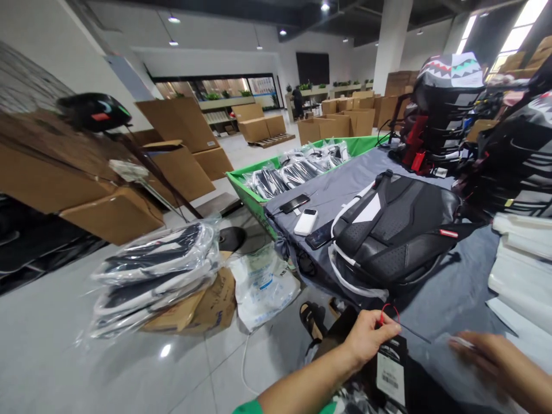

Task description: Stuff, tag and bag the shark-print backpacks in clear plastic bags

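Note:
My left hand (370, 335) pinches a red loop cord (389, 311) that carries a black hang tag with a white label (391, 371), low over the grey table cover (448, 287). My right hand (487, 356) reaches in from the right, blurred, its fingers touching something clear and thin near the tag; I cannot make out its grip. A black backpack (397, 230) with white piping lies flat on the table just beyond both hands.
A white power bank (306, 222) and two phones (294, 203) lie left of the backpack. A green bin (254, 198) holds bagged backpacks. More bagged backpacks (159, 270) lie stacked on cardboard on the floor. Stacked backpacks (448, 109) and white bags (524, 270) crowd the right. A person stands far back.

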A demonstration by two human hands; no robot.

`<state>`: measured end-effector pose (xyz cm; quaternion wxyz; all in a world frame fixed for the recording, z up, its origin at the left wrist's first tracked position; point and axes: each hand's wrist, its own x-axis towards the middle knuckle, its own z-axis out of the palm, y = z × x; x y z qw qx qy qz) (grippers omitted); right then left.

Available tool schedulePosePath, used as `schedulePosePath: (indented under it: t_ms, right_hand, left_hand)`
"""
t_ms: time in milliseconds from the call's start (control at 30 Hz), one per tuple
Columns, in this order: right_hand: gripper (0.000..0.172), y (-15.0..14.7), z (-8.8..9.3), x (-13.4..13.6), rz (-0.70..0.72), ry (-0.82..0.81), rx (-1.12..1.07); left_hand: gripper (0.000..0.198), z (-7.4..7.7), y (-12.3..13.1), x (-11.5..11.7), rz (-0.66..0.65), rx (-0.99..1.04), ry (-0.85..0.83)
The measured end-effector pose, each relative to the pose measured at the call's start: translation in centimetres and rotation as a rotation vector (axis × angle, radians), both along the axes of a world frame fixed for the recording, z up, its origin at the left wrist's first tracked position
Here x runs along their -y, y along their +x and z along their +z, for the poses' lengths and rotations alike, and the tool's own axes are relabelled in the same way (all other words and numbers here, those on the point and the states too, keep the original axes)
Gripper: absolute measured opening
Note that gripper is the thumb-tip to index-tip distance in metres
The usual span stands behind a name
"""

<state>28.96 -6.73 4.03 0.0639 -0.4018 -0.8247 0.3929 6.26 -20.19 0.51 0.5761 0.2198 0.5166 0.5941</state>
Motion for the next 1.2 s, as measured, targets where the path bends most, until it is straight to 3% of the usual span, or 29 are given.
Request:
schedulePosePath:
  t_ms: [100,167,300,400,600,667,733,833,900,1000,1100,1200]
  right_hand:
    - [0.05,-4.2,-0.4,0.3,0.175,-0.138,0.051]
    - [0.049,-6.6,-0.9,0.3,0.216,-0.229,0.0]
    - [0.056,-9.7,-1.0,-0.2,0.055,-0.294,-0.148]
    - [0.059,-10.3,-0.3,-0.2,-0.032,-0.304,-0.16]
    - [0.047,-11.3,0.1,1.0,-0.168,-0.113,-0.117]
    - [0.041,-11.7,-0.2,1.2,-0.202,-0.072,-0.112]
    - [0.039,-11.8,-0.5,1.1,-0.198,-0.105,-0.109]
    - [0.039,-11.7,-0.4,1.0,-0.218,-0.189,-0.115]
    - [0.039,-11.6,-0.3,1.0,-0.237,-0.234,-0.12]
    - [0.039,-11.5,-0.2,0.8,-0.232,-0.274,-0.126]
    - [0.04,-11.3,-0.2,0.4,-0.204,-0.299,-0.13]
    - [0.045,-11.1,-0.1,0.1,-0.131,-0.34,-0.132]
  left_hand:
    - [0.067,1.2,0.4,0.0,-0.038,0.176,-0.013]
    - [0.066,1.7,0.9,-0.1,-0.054,0.167,0.059]
    - [0.047,0.5,2.6,0.1,-0.118,-0.297,0.2]
    - [0.039,-1.0,3.4,0.2,-0.042,-0.668,0.162]
    - [0.038,-1.3,3.3,1.3,-0.052,-0.749,0.29]
    - [0.03,-1.2,2.9,2.2,0.027,-0.695,0.227]
    - [0.023,-1.4,2.4,2.7,0.209,-0.575,0.141]
    - [0.043,-2.0,2.2,2.2,0.426,-0.224,0.089]
    - [0.057,-2.2,2.4,1.3,0.464,0.042,0.084]
    - [0.061,-1.6,2.7,-0.3,0.498,0.311,0.049]
    - [0.06,-1.0,3.1,-1.3,0.54,0.483,0.042]
    - [0.054,-1.1,3.7,-1.7,0.649,0.517,0.033]
